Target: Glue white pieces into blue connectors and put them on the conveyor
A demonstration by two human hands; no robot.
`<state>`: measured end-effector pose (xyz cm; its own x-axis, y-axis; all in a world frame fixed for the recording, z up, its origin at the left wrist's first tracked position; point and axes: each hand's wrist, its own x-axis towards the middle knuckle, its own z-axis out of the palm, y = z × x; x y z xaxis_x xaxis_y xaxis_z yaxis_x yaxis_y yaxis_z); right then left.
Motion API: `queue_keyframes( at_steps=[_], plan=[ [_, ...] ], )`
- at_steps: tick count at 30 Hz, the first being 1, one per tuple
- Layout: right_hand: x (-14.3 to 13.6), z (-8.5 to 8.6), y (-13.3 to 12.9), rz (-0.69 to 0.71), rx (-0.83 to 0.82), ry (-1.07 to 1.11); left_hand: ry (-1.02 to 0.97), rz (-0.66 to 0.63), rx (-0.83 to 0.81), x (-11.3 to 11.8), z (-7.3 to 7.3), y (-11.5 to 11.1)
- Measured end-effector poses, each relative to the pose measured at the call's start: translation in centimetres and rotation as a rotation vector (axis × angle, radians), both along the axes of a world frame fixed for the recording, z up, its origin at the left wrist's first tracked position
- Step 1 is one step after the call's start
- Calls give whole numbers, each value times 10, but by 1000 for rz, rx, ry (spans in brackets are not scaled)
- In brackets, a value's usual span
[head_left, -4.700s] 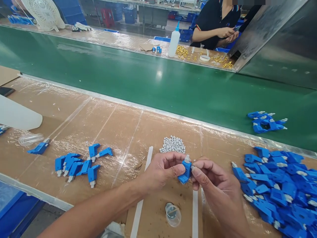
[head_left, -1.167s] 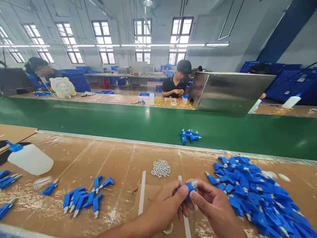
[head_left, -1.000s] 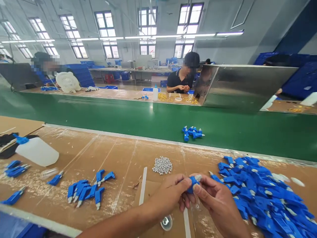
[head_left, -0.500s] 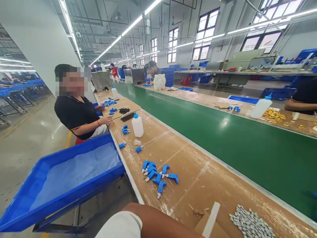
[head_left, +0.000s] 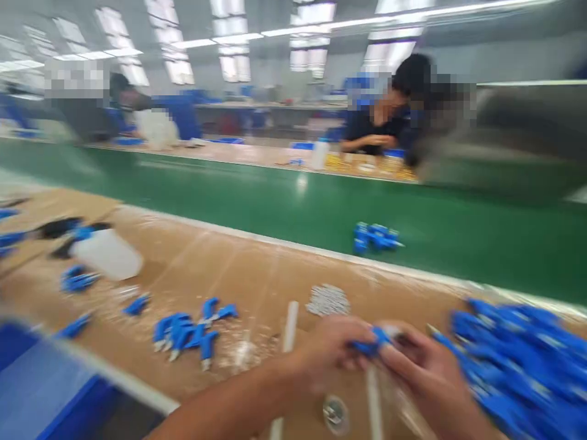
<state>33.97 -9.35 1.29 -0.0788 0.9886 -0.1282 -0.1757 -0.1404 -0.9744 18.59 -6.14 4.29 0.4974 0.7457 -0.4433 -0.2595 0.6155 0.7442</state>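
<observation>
Both of my hands meet above the brown table, and the view is blurred by motion. My left hand is closed on one end of a blue plastic part. My right hand grips the other side of that part, where something pale shows between the fingers. Just beyond my hands lies a pile of small grey pieces. A big heap of blue parts is to the right of my right hand. Several blue parts are scattered left of my left hand.
A small round clear container sits near my wrists. White strips lie on the table. A white bottle stands at left, with a blue bin below. Blue parts rest on the green belt. A person sits across.
The view has swung right and down. My two hands, the blue part between them and the heap at right are now visible; the person at left has left the view.
</observation>
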Motion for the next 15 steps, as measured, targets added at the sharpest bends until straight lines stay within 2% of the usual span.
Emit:
queue_keyframes(
  at_steps=[1, 3, 6, 10, 15],
  plan=[
    [5, 7, -4, -4, -22, 65, -55, 36, -41, -3, 6, 4],
    [9, 16, -3, 43, -6, 188, -139, -7, -94, -6, 13, 12],
    [10, 21, 0, 29, 44, 209, -191, -64, -150, -4, 16, 13],
    [12, 21, -6, 17, 44, 185, -158, -47, -155, 4, 19, 3],
    [7, 14, -18, -83, 67, 73, -91, -13, -79, 9, 20, -6]
  ],
)
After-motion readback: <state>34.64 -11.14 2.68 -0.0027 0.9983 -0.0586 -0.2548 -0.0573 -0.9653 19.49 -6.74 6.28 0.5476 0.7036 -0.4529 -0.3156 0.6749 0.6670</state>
